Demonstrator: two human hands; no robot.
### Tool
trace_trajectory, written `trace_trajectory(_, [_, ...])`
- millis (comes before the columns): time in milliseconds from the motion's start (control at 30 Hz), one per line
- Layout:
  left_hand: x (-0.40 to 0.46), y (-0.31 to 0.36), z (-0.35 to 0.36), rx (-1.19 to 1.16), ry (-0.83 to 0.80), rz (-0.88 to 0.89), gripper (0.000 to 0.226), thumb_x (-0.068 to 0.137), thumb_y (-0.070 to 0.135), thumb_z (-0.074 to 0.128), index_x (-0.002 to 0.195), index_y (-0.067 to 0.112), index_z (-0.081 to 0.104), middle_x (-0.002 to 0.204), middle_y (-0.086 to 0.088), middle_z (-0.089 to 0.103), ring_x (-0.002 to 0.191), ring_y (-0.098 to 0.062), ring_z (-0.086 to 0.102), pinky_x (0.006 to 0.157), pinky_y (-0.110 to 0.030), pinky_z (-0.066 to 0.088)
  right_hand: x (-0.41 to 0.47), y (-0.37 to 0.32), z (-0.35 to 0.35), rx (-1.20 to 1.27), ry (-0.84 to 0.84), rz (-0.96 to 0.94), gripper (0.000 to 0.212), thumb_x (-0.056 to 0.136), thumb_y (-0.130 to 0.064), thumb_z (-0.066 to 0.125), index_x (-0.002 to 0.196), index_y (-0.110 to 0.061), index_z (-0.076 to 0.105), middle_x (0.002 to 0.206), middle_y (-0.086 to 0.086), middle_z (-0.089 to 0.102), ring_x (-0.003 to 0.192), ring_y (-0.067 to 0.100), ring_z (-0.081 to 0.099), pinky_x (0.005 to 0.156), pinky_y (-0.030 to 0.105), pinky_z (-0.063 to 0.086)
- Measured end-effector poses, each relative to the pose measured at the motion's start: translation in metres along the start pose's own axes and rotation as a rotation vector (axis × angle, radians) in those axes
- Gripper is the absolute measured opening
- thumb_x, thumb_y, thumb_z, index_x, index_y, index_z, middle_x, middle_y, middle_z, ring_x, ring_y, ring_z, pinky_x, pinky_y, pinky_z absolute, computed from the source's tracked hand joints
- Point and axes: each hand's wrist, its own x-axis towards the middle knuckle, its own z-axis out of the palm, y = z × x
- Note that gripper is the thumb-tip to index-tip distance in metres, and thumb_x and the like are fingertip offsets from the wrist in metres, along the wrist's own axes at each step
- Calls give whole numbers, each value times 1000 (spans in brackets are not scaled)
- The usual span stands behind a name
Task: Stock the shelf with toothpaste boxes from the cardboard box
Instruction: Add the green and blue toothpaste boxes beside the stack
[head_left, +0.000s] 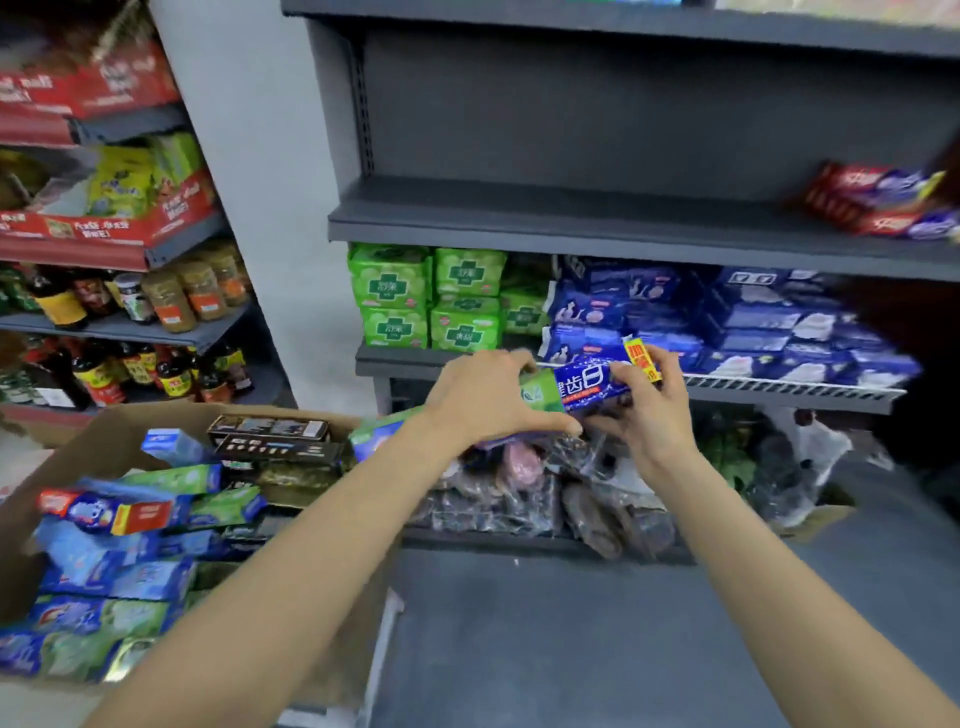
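Both hands hold one blue and green toothpaste box (582, 387) in front of the dark grey shelf unit. My left hand (483, 397) grips its green left end, and my right hand (654, 410) grips its right end by the yellow tag. The open cardboard box (104, 441) sits at lower left, filled with several toothpaste boxes (119, 577) in blue, green and black. The grey shelf board (571, 223) above my hands is mostly bare, with a few red and blue toothpaste boxes (883, 205) stacked at its right end.
Green packs (426, 301) and blue packs (727, 322) fill the shelf behind my hands. Dark bagged goods (571, 488) lie on the lowest level. A second rack on the left carries bottles (130, 364), jars and red cartons. A grey floor ledge (571, 649) lies below.
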Motion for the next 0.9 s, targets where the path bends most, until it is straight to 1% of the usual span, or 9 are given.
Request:
trace_trajectory(133, [52,68,5,184,14,130,91,59,85,54,128,25,50,118,1,64,108,-23,59,82,-33,44,39,-33,-66,33,36,-18,21,91,-13,54,108,-21,44,93,9,60,70,19,61,56,34,56])
trace_trajectory(300, [126,143,14,330,62,314,56,74,56,61,113,18,51,112,-1,65,104,-26,60,72,-33,41,90,-65,-143,87,104,-66,21,92,-11,52,109,-19,43,82,4,56,65,15,57,55,33,55])
trace_trajectory(467, [213,205,24,366,69,450,51,75,50,62,109,15,49,107,-1,64,94,-26,61,66,-33,38,163,-89,-216,33,152,-120,20,90,-9,58,92,-21,43,81,5,57,69,16,59,72,41,57])
trace_trajectory(567, [276,235,33,408,77,516,50,76,50,62,108,15,49,105,0,63,93,-25,62,63,-31,36,221,-109,-267,-426,169,-193,29,80,-19,74,88,-21,46,82,3,60,70,16,60,76,38,52])
trace_trajectory(633, [324,261,39,416,111,545,51,76,50,62,112,15,50,109,-1,64,98,-26,62,65,-32,37,262,-128,-297,-691,157,-255,37,74,-26,79,96,-19,49,86,1,60,80,19,57,80,39,47])
trace_trajectory(733, [372,293,39,426,146,592,50,77,49,62,112,15,50,112,-1,62,101,-26,61,66,-32,37,307,-159,-320,-1186,98,-447,63,75,-37,76,128,-21,47,120,6,49,112,22,44,100,38,36])
trace_trajectory(800, [414,318,43,458,177,652,53,78,49,63,116,14,49,115,-2,61,103,-25,60,69,-34,41,346,-182,-338,-1533,89,-672,69,76,-44,72,135,-21,46,137,10,40,128,29,36,108,41,26])
trace_trajectory(833, [431,329,43,465,200,666,54,78,49,63,117,15,49,115,-2,60,104,-24,60,70,-34,41,362,-195,-343,-1673,66,-688,68,78,-49,68,137,-22,45,141,9,40,130,29,36,111,42,24])
trace_trajectory(900, [462,350,45,454,237,680,53,79,49,62,118,15,48,115,-1,60,103,-23,60,68,-33,38,394,-215,-357,-1823,-23,-537,66,83,-55,58,140,-26,40,135,4,51,127,23,44,111,42,26])
